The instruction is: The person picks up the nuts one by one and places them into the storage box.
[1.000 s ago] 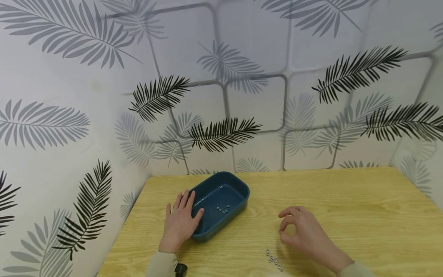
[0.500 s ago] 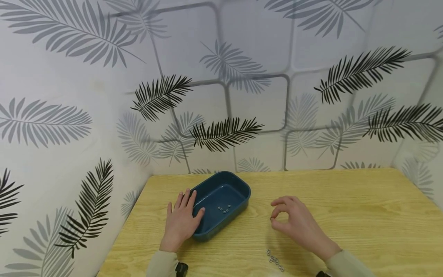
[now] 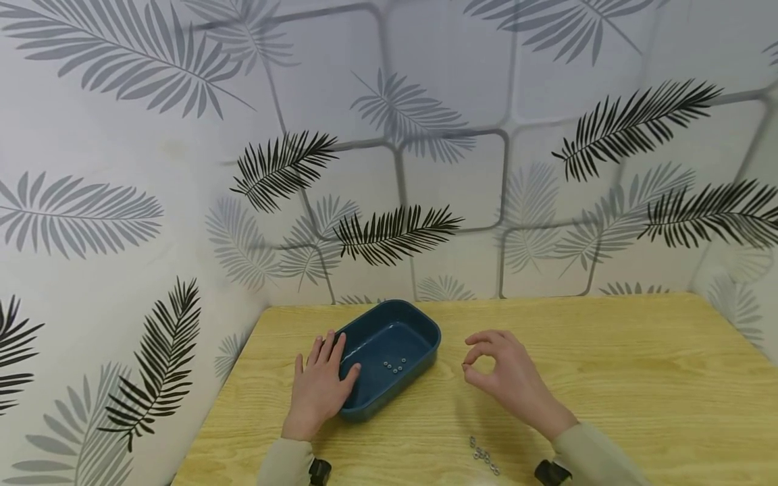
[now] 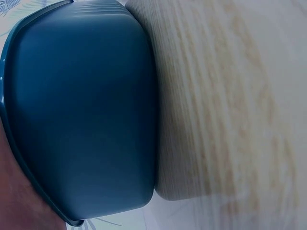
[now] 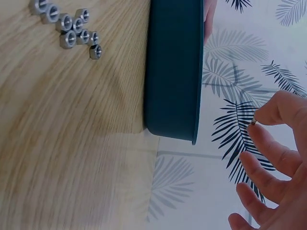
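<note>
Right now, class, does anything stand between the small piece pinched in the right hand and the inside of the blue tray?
Only the raised side wall of the blue tray, facing the right hand; no other object shows between them.

Head cam: we're above the table (image 3: 577,351), facing forward and down; widest, farthest view, gets both hands, the whole blue bin (image 3: 395,391) and the patterned wall (image 3: 450,182) behind. Left wrist: we're right up against the bin's outer side, rolled sideways, up pointing picture-left; just a strip of left hand (image 3: 319,388) at the edge. Right wrist: rolled the other way, up to picture-right, a bit farther off the bin, right hand (image 3: 513,381) close at the edge. We share the nuts (image 5: 77,24) between head and right wrist; bin's in all three.
</note>
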### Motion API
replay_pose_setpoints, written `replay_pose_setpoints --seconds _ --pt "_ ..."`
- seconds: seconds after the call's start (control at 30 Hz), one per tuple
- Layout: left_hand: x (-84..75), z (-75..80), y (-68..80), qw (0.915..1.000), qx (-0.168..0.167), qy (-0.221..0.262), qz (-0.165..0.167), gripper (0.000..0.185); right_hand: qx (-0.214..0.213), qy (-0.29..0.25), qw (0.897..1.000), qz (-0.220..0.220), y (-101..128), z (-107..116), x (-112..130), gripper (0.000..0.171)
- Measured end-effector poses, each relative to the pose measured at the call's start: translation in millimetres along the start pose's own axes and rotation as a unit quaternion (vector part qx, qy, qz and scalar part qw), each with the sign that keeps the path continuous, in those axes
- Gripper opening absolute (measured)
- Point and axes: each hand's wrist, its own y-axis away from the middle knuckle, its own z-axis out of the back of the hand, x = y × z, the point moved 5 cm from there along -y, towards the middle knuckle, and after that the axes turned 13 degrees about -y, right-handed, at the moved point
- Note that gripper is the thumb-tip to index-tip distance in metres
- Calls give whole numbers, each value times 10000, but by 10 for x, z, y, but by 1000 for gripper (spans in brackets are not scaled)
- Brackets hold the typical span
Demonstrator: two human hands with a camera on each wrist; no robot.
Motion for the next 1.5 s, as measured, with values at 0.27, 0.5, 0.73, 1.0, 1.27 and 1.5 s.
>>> replay_pose_setpoints --seconds 0.27,0.5,0.73,1.0,1.27,1.5 --pt "10 -6 -10 10000 57 -15 0 67 -115 -158 9998 81 -105 -74 41 14" --pt "11 -16 -10 10000 1 -14 -25 68 -208 -142 9995 213 -190 -137 70 10" --pt "6 3 1 10000 -64 41 -23 68 -138 -174 9996 164 -290 -189 118 8" --pt "9 8 8 10000 -83 23 -36 68 -95 -185 9997 132 -398 -302 136 7" --pt "13 15 5 10000 -96 -4 -19 68 -166 -237 9993 215 -503 -380 153 7" --pt "19 -8 -16 10000 52 11 15 69 -113 -4 9996 248 -571 -460 138 5"
